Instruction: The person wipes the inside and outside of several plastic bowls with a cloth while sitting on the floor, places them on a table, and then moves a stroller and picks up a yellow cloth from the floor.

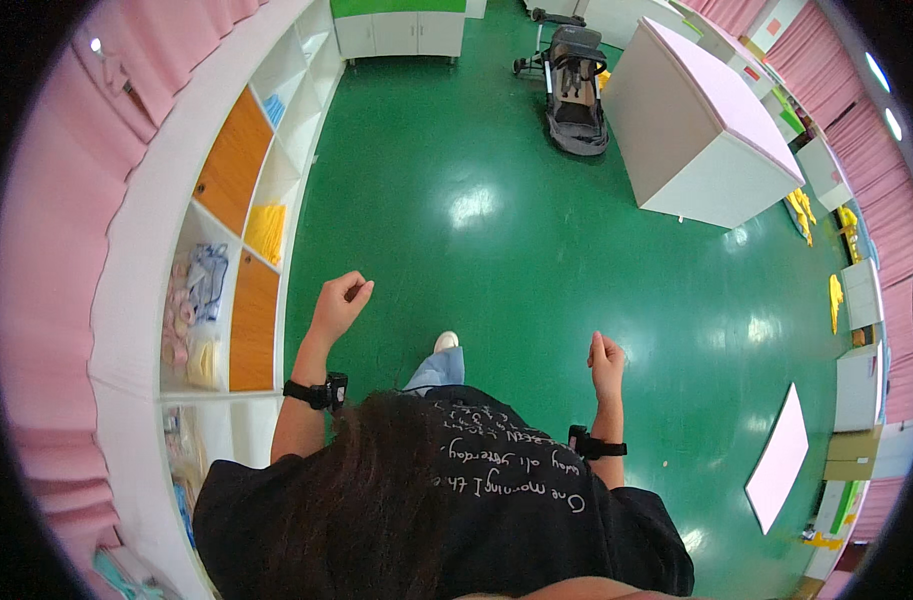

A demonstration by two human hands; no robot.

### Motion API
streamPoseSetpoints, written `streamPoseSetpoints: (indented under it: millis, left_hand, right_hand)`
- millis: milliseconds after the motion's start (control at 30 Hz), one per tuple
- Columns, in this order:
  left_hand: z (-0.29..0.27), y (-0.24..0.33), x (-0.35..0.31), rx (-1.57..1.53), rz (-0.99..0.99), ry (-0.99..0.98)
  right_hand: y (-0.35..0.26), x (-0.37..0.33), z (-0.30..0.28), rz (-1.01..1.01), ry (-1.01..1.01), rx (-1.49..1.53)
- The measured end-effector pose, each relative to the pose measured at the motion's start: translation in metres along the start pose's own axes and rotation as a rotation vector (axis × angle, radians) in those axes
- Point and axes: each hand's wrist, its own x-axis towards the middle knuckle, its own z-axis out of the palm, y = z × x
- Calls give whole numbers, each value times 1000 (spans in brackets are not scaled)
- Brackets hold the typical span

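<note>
My left hand (342, 302) is held out over the green floor with its fingers curled into a loose fist, and nothing shows in it. It is nearest to the white shelf unit (287, 215) on the left, without touching it. My right hand (605, 360) hangs in the air on the other side, fingers folded in and the thumb along the top; no object is visible in it. A black strap with a small device (321, 392) circles my left wrist, and a similar black wristband (596, 444) is on my right.
A folded-out stroller (576, 90) stands far ahead beside a large white block (711, 120). In the shelves lie yellow cloth (266, 233) and bagged items (208, 280). One white panel (778, 458) lies on the floor at the right. My white shoe (446, 341) is stepping forward.
</note>
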Motion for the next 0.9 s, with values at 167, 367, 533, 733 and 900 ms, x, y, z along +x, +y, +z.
streamPoseSetpoints:
  millis: [167, 367, 533, 733, 900]
  left_hand:
    - [12, 5, 11, 82, 78, -47]
    - [51, 52, 59, 78, 289, -238]
    - [60, 57, 56, -12, 215, -327]
    - [44, 35, 40, 42, 132, -362]
    - [41, 55, 60, 8, 165, -255]
  right_hand:
    - [-18, 2, 5, -47, -10, -2]
    - [-46, 1, 12, -38, -15, 9]
    - [-25, -8, -3, -2, -17, 39]
    - [-22, -5, -24, 34, 263, 121]
    - [-50, 31, -22, 19, 335, 168]
